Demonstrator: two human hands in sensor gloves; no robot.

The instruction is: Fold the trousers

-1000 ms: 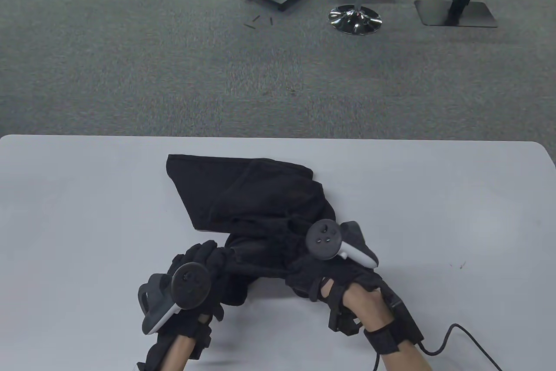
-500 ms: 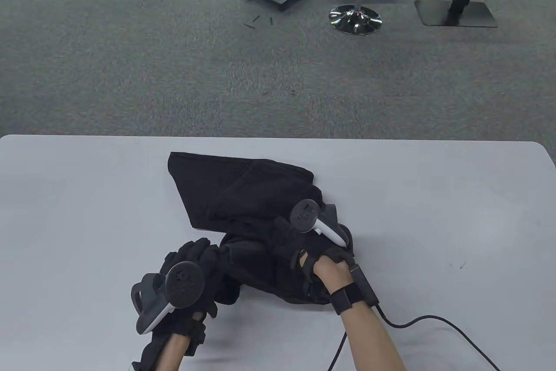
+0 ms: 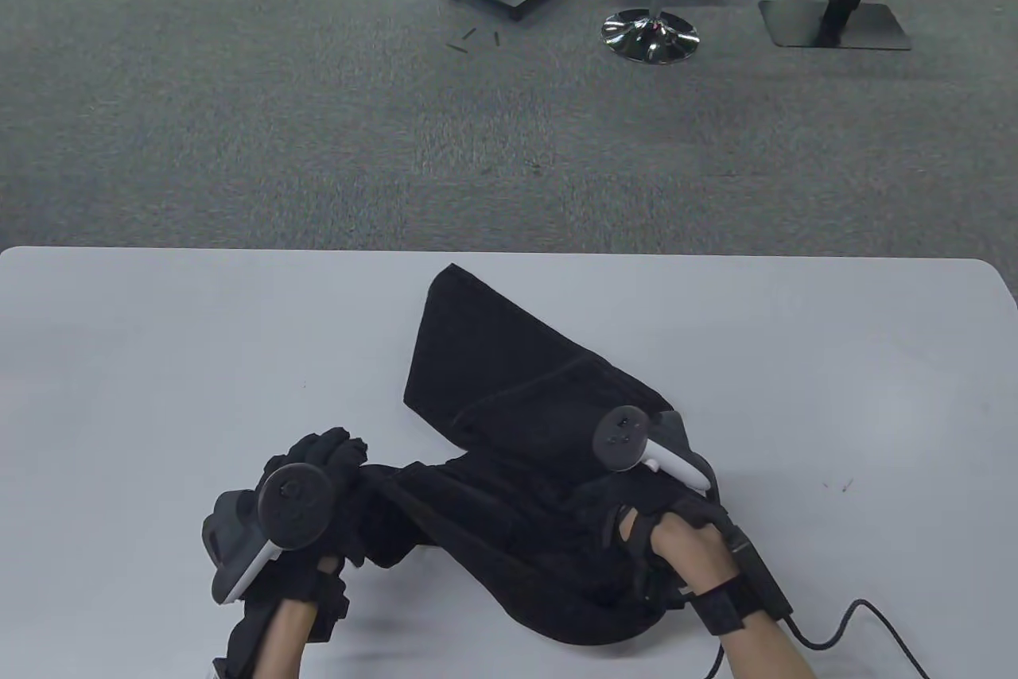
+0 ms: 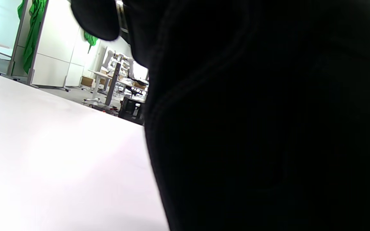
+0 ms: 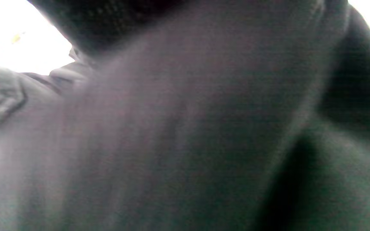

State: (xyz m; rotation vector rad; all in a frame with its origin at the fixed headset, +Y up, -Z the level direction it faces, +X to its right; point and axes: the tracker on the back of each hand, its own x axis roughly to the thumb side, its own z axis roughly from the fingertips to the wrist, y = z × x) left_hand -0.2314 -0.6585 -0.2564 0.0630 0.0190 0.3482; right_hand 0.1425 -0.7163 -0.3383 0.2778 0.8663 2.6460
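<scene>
I have the black trousers [image 3: 525,424] lying crumpled on the white table [image 3: 119,361], in the middle toward the near edge, with one flat end reaching toward the far edge and the bunched part close to me. My left hand [image 3: 318,488] has its fingers curled round a gathered corner of the cloth at the left of the heap; the left wrist view shows only dark fabric filling the right side and bare tabletop beside it. My right hand [image 3: 660,528] sits on the bunched cloth near the near edge, and its fingers are buried in the folds, so I cannot tell whether they pinch the cloth or merely press on it. The right wrist view is nothing but blurred grey-black fabric right against the lens.

I judge the cloth to be soft, limp and light: it sags between my two hands and holds no shape of its own. A visible stitched seam [image 3: 533,385] crosses the flatter part. It should drag easily over the smooth top, so any pull will shift the whole heap. I would take it by the firmer edges, the waistband or hem corners, one in each hand, and spread it flat before any fold.
</scene>
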